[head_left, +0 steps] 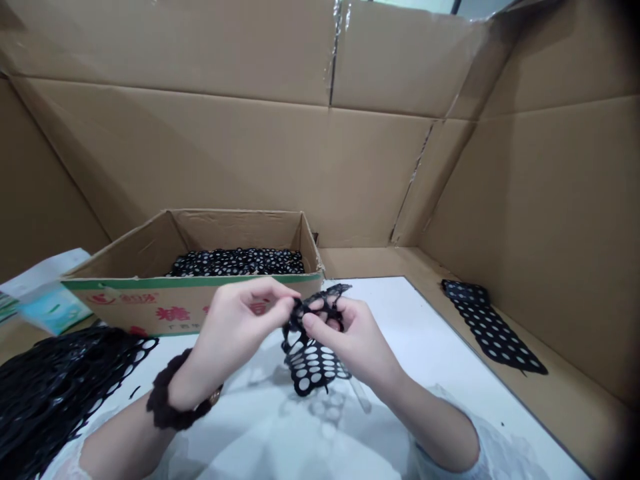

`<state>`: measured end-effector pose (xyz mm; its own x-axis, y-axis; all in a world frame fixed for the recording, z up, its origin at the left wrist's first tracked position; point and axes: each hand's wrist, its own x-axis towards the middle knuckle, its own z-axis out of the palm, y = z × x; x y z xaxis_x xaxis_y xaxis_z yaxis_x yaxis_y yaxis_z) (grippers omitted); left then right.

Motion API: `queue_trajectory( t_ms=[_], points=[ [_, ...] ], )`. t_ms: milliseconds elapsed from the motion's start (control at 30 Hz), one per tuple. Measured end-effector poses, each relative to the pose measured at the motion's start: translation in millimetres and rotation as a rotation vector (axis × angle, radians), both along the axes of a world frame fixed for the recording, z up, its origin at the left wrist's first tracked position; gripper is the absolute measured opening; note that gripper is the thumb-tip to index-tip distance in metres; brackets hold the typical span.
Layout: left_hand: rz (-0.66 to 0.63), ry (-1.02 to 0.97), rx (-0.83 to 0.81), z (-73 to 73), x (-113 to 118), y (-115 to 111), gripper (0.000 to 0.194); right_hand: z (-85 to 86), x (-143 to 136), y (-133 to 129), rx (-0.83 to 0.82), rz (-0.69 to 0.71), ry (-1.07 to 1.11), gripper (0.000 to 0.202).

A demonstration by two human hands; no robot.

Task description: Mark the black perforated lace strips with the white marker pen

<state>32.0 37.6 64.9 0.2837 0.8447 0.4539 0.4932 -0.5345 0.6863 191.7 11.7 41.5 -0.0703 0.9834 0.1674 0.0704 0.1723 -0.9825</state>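
Observation:
A black sheet with rows of round holes [314,365] hangs between my hands, partly bunched at its top and dangling just above the white table. My left hand [245,317] pinches the bunched edge between thumb and fingers; a dark scrunchie [167,393] circles that wrist. With thumb and fingers, my right hand [357,337] grips the same black piece at its upper right side. Below that hand a thin translucent stick [360,395] shows, partly hidden. What exactly the fingertips press on cannot be made out.
A cardboard box [190,303] behind my left hand holds many black perforated pieces [240,261]. A black heap [65,380] lies at left, beside a tissue pack [60,307]. One perforated strip [493,327] lies at right. Cardboard walls [215,147] enclose the white table [390,300].

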Motion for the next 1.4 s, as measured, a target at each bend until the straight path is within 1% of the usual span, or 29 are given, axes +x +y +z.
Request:
queue_trajectory(
  t_ms=[33, 67, 133, 167, 233, 300, 367, 467, 600, 633, 733, 767, 800, 833, 933, 1033, 1100, 1167, 1200, 1233, 1333, 1400],
  points=[
    [0.064, -0.043, 0.036, 1.2, -5, 7, 0.018, -0.4, 0, 0, -0.004, -0.010, 0.004, 0.011],
    [0.158, -0.084, 0.111, 1.8, -12, 16, 0.021, -0.9, 0, 0, -0.014, -0.018, 0.015, 0.010],
    [0.416, -0.127, 0.346, 1.0, -30, 38, 0.028, -2.0, 0, 1, -0.030, -0.028, 0.052, 0.008],
    [0.505, -0.074, 0.422, -0.3, -39, 51, 0.030, -2.6, 0, 1, -0.033, -0.027, 0.079, 0.009],
    [0.545, 0.206, 0.463, -4.4, -52, 71, 0.032, -3.8, -1, 3, -0.030, -0.023, 0.131, 0.011],
    [0.571, 0.430, 0.481, -8.5, -55, 82, 0.033, -5.2, -1, 5, -0.019, -0.018, 0.176, 0.014],
    [0.544, 0.524, 0.497, -10.4, -51, 80, 0.035, -6.8, -1, 6, -0.006, -0.020, 0.198, 0.016],
    [0.433, 0.517, 0.522, -7.6, -40, 63, 0.039, -9.6, 0, 8, 0.015, -0.031, 0.209, 0.015],
    [0.296, 0.524, 0.506, -1.0, -32, 40, 0.036, -12.8, 1, 11, 0.035, -0.047, 0.228, 0.014],
    [0.239, 0.520, 0.484, -0.1, -31, 35, 0.035, -13.3, 1, 11, 0.044, -0.051, 0.227, 0.014],
    [-0.021, 0.514, 0.375, 0.1, -23, 20, 0.034, -13.6, 1, 12, 0.065, -0.060, 0.203, 0.014],
    [-0.088, 0.514, 0.351, -0.6, -19, 15, 0.035, -13.4, 2, 12, 0.068, -0.060, 0.197, 0.014],
    [-0.124, 0.514, 0.336, -1.6, -15, 11, 0.036, -13.0, 2, 12, 0.069, -0.058, 0.196, 0.015],
    [-0.129, 0.506, 0.330, -2.7, -11, 8, 0.034, -12.5, 2, 12, 0.068, -0.056, 0.199, 0.015],
    [-0.070, 0.434, 0.312, -5.9, -2, 4, 0.021, -10.8, 3, 11, 0.057, -0.036, 0.176, 0.017],
    [-0.047, 0.367, 0.276, -7.0, 0, 5, 0.018, -9.8, 4, 12, 0.018, -0.039, 0.090, 0.022],
    [-0.093, 0.344, 0.211, -6.7, 0, 6, 0.021, -9.7, 5, 13, -0.003, -0.054, 0.056, 0.023],
    [-0.161, 0.320, 0.124, -6.5, -1, 7, 0.023, -10.0, 5, 14, 0.000, -0.062, 0.055, 0.022],
    [-0.172, 0.302, 0.096, -6.9, -1, 7, 0.024, -10.1, 5, 14, 0.009, -0.058, 0.065, 0.020],
    [-0.161, 0.279, 0.087, -7.6, -1, 8, 0.023, -10.3, 4, 14, 0.018, -0.050, 0.077, 0.019],
    [-0.059, 0.204, 0.127, -10.8, 2, 10, 0.019, -10.7, 2, 12, 0.029, -0.034, 0.081, 0.015],
    [-0.043, 0.156, 0.105, -11.8, 5, 11, 0.017, -10.7, 1, 12, 0.029, -0.048, 0.045, 0.013]
  ],
)
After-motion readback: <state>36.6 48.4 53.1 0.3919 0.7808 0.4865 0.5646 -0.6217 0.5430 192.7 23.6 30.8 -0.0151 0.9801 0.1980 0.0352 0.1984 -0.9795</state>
